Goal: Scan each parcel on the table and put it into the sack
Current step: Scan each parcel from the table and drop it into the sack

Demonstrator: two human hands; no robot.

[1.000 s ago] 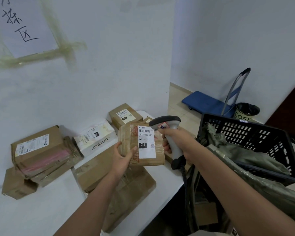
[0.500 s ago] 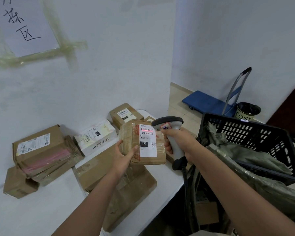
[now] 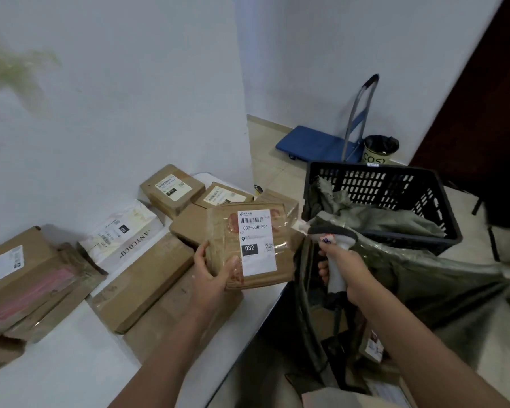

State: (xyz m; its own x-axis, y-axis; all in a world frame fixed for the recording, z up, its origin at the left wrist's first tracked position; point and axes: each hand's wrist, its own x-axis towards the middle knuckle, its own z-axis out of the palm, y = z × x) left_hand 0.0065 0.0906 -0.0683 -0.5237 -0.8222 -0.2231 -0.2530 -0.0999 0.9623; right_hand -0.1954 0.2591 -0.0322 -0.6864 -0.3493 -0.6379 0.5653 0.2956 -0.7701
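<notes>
While the left hand (image 3: 211, 273) grips a labelled parcel (image 3: 249, 248) at frame centre and the right hand (image 3: 343, 267) clasps the scanner (image 3: 331, 248), several parcels (image 3: 142, 275) remain on the table (image 3: 71, 366); the sack (image 3: 424, 278) gapes lower right.

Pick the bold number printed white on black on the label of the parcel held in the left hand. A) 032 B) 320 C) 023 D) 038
A: the label on the parcel that the left hand holds shows 032 in its black box, under the line 032-038-E01.
</notes>
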